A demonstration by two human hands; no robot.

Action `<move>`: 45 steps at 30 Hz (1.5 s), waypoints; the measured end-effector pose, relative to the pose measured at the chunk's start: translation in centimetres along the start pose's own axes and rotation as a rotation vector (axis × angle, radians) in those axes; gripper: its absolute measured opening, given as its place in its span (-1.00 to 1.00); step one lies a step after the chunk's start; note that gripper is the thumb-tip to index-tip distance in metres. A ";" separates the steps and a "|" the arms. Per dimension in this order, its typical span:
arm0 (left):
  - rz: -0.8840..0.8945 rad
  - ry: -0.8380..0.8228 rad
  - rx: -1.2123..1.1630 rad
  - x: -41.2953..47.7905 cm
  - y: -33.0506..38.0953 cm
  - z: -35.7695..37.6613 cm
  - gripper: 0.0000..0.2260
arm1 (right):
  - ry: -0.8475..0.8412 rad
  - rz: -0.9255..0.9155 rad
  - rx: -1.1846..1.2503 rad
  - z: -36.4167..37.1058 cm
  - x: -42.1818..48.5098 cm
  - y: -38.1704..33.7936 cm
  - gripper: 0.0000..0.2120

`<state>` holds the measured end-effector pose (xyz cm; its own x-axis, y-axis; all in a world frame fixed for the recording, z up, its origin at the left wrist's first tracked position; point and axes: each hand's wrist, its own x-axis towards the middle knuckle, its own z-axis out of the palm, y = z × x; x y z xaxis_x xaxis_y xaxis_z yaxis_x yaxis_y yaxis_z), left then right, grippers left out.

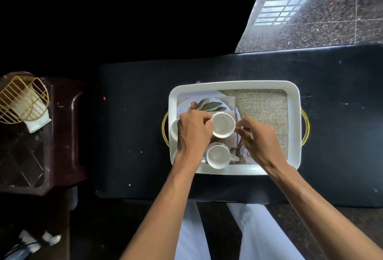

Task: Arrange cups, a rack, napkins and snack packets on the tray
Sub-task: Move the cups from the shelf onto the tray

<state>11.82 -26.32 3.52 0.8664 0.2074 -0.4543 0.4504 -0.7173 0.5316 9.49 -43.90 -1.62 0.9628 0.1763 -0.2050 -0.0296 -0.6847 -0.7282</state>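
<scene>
Cup (223,124) upright, mouth up (handle (238,128) pointing right).

No readable text, brand or number showing anywhere, plate (183,105) in the tray (234,85) showing only a leaf print, white packet (38,121) by the gold wire rack (22,99) appearing too blurred to read

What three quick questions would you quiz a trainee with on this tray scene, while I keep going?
1. True or false: the gold wire rack already sits on the white tray.
2. The right hand pinches which part of the upper cup? A handle, B base, C rim.
3. Fill in: the tray's side handles are ___ coloured.
Key: 1 false, it stands on the brown side table; 2 A; 3 gold.
</scene>
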 end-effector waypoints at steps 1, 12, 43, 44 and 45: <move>0.003 0.000 0.011 0.0 -0.1 0.1 -0.87 | -0.006 -0.001 0.002 0.0 0.0 0.1 -0.88; 0.012 -0.048 0.067 -0.5 -1.3 0.9 -0.86 | -0.067 0.047 0.015 0.5 -1.2 0.6 -0.88; -0.019 0.480 0.243 -2.9 -23.2 -18.7 -0.52 | -0.292 -0.335 -0.468 14.0 2.4 -21.2 -0.23; -0.020 0.491 0.284 -2.4 -24.3 -19.9 -0.51 | -0.301 -0.350 -0.489 15.1 2.7 -22.2 -0.22; -0.022 0.498 0.319 -2.0 -25.3 -21.2 -0.51 | -0.307 -0.361 -0.508 16.1 3.0 -23.2 -0.22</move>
<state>3.28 5.51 6.13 0.8893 0.4562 -0.0316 0.4490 -0.8581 0.2491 8.78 -16.05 4.15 0.7667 0.5963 -0.2378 0.4801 -0.7785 -0.4043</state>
